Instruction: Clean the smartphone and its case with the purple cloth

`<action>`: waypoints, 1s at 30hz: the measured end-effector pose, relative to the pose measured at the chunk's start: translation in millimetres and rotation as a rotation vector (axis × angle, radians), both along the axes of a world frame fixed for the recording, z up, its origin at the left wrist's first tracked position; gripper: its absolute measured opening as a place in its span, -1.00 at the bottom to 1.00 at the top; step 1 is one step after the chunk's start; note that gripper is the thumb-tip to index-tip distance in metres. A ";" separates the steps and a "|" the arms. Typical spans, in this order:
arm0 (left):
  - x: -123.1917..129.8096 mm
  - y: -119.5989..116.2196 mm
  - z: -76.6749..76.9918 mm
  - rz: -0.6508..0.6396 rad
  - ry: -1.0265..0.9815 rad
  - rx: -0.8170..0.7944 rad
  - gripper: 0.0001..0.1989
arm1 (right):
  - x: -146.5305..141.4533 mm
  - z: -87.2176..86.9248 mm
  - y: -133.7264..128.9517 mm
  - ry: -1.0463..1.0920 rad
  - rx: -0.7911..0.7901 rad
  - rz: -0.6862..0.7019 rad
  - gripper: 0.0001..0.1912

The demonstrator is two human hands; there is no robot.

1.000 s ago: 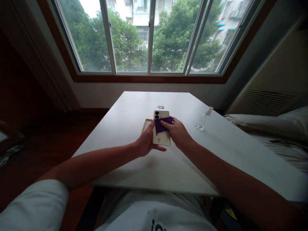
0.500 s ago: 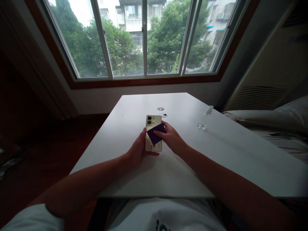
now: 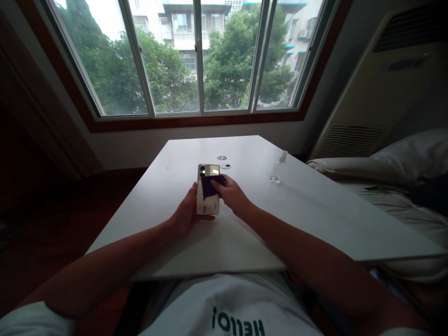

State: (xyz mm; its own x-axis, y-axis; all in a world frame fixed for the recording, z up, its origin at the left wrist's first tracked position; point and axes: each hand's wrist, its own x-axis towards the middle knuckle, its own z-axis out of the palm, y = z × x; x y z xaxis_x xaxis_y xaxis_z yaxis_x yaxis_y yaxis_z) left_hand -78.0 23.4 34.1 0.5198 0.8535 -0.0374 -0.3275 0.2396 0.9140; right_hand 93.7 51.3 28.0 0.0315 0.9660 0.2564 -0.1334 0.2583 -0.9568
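Note:
A gold smartphone (image 3: 209, 207) is held above the white table, its back with the camera lenses facing me. My left hand (image 3: 187, 210) grips it along the left edge, with fingers reaching under its lower end. Pinched in my right hand (image 3: 233, 193) is a small purple cloth (image 3: 210, 187), pressed flat against the phone's back just below the lenses. Part of the cloth is hidden under my right thumb and fingers.
On the white table (image 3: 147, 247), a clear spray bottle (image 3: 276, 175) stands to the right. Two small round stickers or marks (image 3: 226, 166) lie beyond the phone. A window (image 3: 199, 70) is behind the table, and pale bedding (image 3: 395, 163) borders the right side.
The purple cloth has moved up the phone's back and turned slightly, now partly over the lens area. The whole view has shifted, so things appear further left.

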 end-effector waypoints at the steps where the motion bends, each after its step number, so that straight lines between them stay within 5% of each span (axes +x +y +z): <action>1: 0.1 -0.5 -0.2 0.001 0.006 0.006 -0.37 | 0.5 0.9 -0.2 0.000 -0.006 -0.001 -0.49; 9: -0.2 -5.5 1.0 0.017 0.020 0.024 -0.34 | 10.4 9.3 -4.1 0.036 -0.030 0.109 -0.15; 14: 1.7 -5.6 1.4 0.012 0.018 0.014 -0.35 | 17.5 9.8 -0.2 0.001 -0.057 0.220 -0.23; 21: 3.2 -3.7 -7.0 0.021 0.023 0.091 -0.44 | 15.0 5.0 14.9 0.055 -0.037 -0.004 -0.41; 30: 2.4 2.0 -11.9 0.080 -0.015 0.089 -0.45 | 17.1 -14.5 11.4 -0.161 -0.023 -0.048 0.00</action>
State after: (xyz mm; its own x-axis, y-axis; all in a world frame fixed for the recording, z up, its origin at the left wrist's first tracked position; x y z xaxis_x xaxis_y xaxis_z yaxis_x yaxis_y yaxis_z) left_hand -75.6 25.4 22.2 0.4502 0.8916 0.0480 -0.3562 0.1300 0.9253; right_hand 110.9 62.7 13.5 0.0376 0.9702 0.2394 0.0342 0.2382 -0.9706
